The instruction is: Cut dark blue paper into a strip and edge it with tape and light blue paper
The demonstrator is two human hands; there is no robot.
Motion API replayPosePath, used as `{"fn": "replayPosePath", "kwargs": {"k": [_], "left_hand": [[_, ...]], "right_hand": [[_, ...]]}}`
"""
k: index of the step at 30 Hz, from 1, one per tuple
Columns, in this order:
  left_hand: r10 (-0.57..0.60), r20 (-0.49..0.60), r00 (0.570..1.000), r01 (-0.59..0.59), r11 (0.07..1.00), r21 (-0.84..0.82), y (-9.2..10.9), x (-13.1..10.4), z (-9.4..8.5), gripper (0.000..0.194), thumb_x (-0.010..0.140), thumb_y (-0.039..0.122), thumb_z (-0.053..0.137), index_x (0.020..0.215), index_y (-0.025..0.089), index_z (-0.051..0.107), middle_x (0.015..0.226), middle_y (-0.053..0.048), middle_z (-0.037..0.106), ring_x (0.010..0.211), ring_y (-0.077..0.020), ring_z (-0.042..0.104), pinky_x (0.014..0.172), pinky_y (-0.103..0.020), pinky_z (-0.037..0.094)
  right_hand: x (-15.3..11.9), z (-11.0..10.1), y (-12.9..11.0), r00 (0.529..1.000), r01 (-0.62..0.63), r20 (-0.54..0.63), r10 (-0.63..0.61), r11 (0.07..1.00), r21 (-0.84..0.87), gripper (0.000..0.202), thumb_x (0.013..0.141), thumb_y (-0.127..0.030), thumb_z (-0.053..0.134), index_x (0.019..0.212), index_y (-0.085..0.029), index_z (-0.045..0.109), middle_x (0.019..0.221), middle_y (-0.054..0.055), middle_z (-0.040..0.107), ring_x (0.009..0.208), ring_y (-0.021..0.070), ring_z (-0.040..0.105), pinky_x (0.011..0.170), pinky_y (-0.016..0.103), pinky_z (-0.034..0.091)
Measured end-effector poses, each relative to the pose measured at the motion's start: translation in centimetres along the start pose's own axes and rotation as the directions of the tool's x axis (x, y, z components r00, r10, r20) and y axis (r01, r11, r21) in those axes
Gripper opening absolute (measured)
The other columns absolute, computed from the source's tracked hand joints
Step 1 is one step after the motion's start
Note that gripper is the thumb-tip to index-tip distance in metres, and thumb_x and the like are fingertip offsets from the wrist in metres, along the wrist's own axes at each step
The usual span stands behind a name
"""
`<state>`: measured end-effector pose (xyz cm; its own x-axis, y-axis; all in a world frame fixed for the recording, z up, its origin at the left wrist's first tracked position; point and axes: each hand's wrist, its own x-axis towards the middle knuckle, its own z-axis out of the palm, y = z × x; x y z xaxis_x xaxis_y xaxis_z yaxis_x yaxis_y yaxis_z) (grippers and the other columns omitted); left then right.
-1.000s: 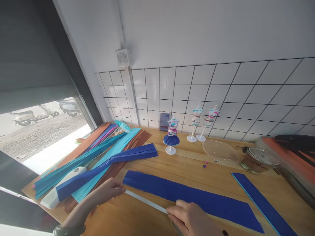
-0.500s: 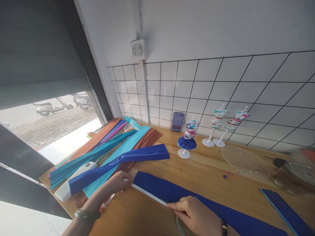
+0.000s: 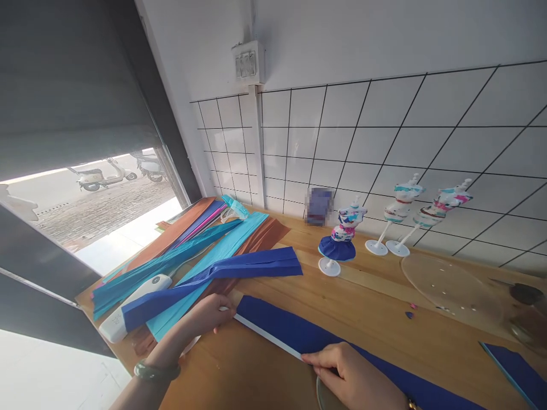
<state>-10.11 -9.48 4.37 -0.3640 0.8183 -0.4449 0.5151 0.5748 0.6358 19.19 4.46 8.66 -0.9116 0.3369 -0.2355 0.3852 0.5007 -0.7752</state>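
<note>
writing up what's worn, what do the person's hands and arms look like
The left hand and right hand are ungloved. No sleeve shows on the left forearm, which wears a smooth greenish bangle. A gold-toned bracelet on the right is mostly cut off.

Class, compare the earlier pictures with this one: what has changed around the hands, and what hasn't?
The narrow flat white strip moved away from the wearer, from bare wood to the near edge of the long dark-blue crinkled sheet. The view swung left. No new grasp or release shows: left hand and right hand stayed at the strip. The small blue-skirted mannequin kept standing.
</note>
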Motion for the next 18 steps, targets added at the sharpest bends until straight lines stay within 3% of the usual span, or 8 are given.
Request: {"fn": "replayPosePath", "kwargs": {"k": [11,18], "left_hand": [[-0.006,-0.016,1.000,0.005,0.999,-0.041,0.78,-0.84,-0.28,0.019,0.071,0.034,0.047,0.069,0.019,0.058,0.052,0.004,0.055,0.050,-0.0138,0.058,0.048,-0.022,0.039],[-0.049,-0.017,0.999,0.048,0.996,-0.076,0.77,-0.43,0.01,0.011,0.064,0.027,0.048,0.061,0.018,0.054,0.056,0.002,0.056,0.048,-0.0142,0.058,0.043,-0.022,0.038]], "right_hand": [[0.33,0.26,-0.29,0.999,0.032,0.033,-0.030,0.999,-0.034,0.034,0.083,-0.017,0.042,0.098,-0.031,0.069,0.092,-0.003,0.072,0.082,0.0154,0.065,0.072,0.021,0.044],[0.37,0.38,-0.32,1.000,0.001,0.018,-0.001,0.999,-0.034,0.033,0.086,-0.022,0.040,0.095,-0.031,0.070,0.081,-0.004,0.072,0.080,0.0167,0.065,0.069,0.021,0.044]]}}
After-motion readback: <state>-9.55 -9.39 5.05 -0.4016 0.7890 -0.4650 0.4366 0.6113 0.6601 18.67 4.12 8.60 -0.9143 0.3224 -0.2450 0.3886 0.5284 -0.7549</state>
